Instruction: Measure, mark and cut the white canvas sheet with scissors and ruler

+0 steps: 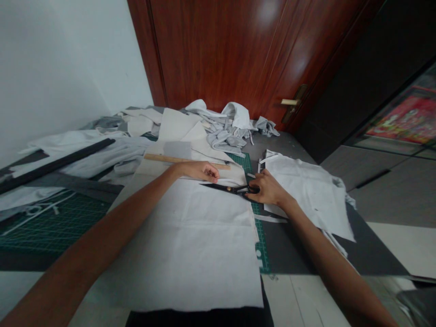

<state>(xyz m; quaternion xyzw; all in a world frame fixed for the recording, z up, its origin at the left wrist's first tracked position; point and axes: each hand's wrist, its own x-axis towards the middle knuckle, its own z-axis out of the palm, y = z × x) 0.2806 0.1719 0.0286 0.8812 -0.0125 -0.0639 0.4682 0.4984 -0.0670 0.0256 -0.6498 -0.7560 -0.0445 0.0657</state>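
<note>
Black tailoring shears (227, 188) lay over the white cloth (190, 245), grasped at the handles by the right hand (267, 188), blades running leftward just nearside of the left hand (203, 171), whose fingers curled, their hold unclear.

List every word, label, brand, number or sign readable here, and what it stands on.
No text is readable.
Green mat at left: grid lines show; any numbers too small.
Wooden strip: any markings too small.
Black scissors: no brand legible.
Red patterned area at right: too blurred to tell.
</note>
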